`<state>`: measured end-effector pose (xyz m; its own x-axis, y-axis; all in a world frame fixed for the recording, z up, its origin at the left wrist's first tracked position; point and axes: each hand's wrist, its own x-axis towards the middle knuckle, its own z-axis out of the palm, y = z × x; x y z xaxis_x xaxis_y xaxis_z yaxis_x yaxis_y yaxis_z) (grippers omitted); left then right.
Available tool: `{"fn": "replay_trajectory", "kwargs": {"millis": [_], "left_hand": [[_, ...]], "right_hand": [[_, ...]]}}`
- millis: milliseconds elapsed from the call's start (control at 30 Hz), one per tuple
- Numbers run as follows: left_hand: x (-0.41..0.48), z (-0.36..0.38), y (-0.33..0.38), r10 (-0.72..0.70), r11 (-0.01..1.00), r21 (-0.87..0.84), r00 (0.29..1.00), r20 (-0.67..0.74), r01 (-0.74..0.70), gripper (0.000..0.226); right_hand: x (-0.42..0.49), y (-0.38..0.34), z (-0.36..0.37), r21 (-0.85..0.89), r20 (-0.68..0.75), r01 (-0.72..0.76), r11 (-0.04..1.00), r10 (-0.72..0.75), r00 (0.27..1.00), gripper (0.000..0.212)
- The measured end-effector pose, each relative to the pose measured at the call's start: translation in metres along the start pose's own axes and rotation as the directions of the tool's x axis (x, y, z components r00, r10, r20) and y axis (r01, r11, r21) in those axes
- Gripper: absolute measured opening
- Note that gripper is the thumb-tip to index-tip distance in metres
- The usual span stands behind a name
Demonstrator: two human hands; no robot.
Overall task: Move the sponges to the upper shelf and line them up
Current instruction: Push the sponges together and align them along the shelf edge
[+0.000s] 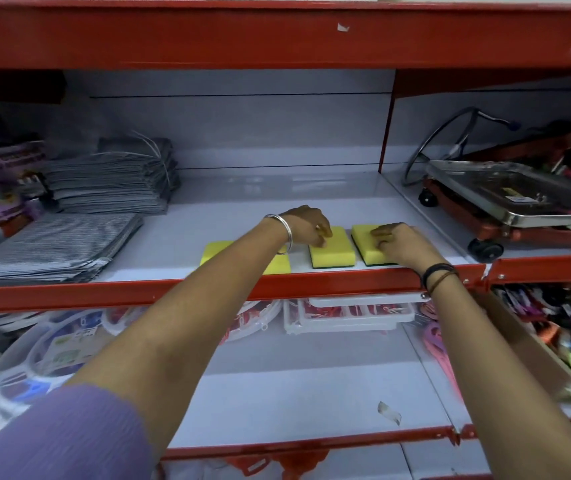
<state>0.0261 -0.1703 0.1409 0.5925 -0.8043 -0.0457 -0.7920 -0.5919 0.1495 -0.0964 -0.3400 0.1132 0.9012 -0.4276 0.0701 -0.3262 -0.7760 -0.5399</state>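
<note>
Three yellow sponges with green undersides lie in a row near the front of the upper shelf (235, 202). The left sponge (215, 251) is partly hidden by my left forearm. My left hand (306, 227) rests with curled fingers on the back of the middle sponge (333, 252). My right hand (400, 242) lies on the right sponge (363, 237), fingers bent over its top. Whether either hand grips its sponge or only presses on it is unclear.
Stacks of grey striped cloths (104, 181) sit at the left of the same shelf. A metal trolley (509, 199) stands in the bay to the right. Below, the lower shelf (311, 393) holds plastic containers (346, 315) and packaged goods.
</note>
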Motion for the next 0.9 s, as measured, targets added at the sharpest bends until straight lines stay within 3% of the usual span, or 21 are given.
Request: {"fn": "replay_trajectory", "kwargs": {"millis": [567, 900], "left_hand": [[-0.043, 0.005, -0.017, -0.016, 0.999, -0.044, 1.0, 0.006, 0.017, 0.036], [-0.052, 0.011, -0.013, -0.019, 1.0, -0.011, 0.998, -0.061, 0.018, 0.033]], "right_hand": [[-0.027, -0.027, 0.015, 0.045, 0.068, 0.112, 0.993, -0.115, 0.991, 0.035], [-0.035, -0.035, 0.015, 0.033, 0.064, 0.124, 0.992, -0.126, 0.99, 0.036]]}}
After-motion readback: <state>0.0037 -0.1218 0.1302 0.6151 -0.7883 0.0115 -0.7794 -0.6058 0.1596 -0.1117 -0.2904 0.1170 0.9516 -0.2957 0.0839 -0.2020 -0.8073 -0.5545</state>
